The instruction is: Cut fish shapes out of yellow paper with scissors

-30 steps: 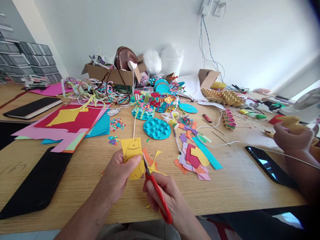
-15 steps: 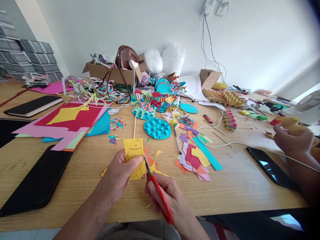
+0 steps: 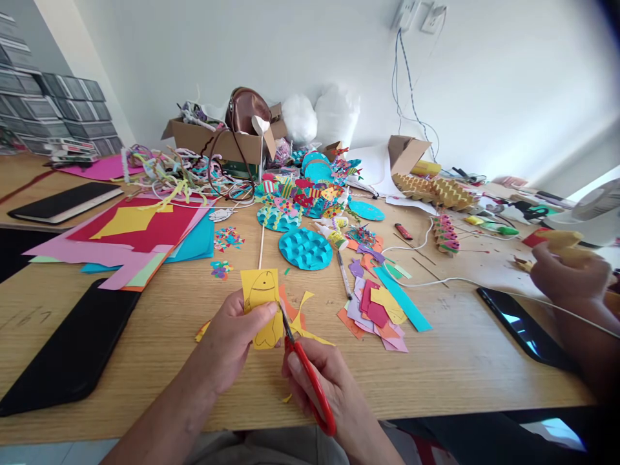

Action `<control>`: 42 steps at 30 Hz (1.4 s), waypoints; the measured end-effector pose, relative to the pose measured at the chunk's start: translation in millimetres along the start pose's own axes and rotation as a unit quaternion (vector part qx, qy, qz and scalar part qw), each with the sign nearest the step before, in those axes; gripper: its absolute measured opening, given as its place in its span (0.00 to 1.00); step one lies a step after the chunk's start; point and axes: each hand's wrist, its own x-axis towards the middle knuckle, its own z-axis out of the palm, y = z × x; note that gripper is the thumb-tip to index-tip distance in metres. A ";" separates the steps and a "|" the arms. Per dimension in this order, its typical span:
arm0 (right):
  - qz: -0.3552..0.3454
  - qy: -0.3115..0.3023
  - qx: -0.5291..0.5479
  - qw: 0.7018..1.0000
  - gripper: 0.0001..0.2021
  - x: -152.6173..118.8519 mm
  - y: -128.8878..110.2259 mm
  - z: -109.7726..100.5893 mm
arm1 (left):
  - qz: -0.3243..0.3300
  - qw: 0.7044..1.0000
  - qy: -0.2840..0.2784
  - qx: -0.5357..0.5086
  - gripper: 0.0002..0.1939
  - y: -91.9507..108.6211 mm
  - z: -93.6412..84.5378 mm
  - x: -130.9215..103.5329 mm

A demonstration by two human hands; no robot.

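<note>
Between the thumb and fingers of my left hand is a yellow paper strip with a fish outline drawn on it in dark pen. My right hand grips red-handled scissors, whose blades meet the strip's right edge beside my left thumb tip. Part of the fish drawing is hidden under that thumb. Yellow paper offcuts and an orange scrap lie on the table just behind the blades.
Colored paper scraps and a pen lie to the right. A blue scalloped oval sits ahead. Paper sheets and a black flat case are at left. Another person's hand holds a tan piece near a phone.
Almost nothing differs. The yellow strip and scissors have shifted very slightly to the right in view, still in the same grip.
</note>
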 end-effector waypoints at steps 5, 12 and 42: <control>-0.004 0.002 -0.013 1.000 0.27 0.2 1.4 -1.5 | -0.001 1.000 -0.006 0.000 0.04 -1.4 -1.4 1.1; -0.009 0.006 -0.052 0.999 0.25 -1.8 -0.7 -2.7 | -0.016 1.000 0.014 0.003 0.06 -0.7 -0.3 -1.6; 0.001 0.000 -0.025 1.000 0.26 -2.5 -1.2 -2.6 | -0.027 0.999 0.010 0.028 0.08 2.0 2.0 -4.6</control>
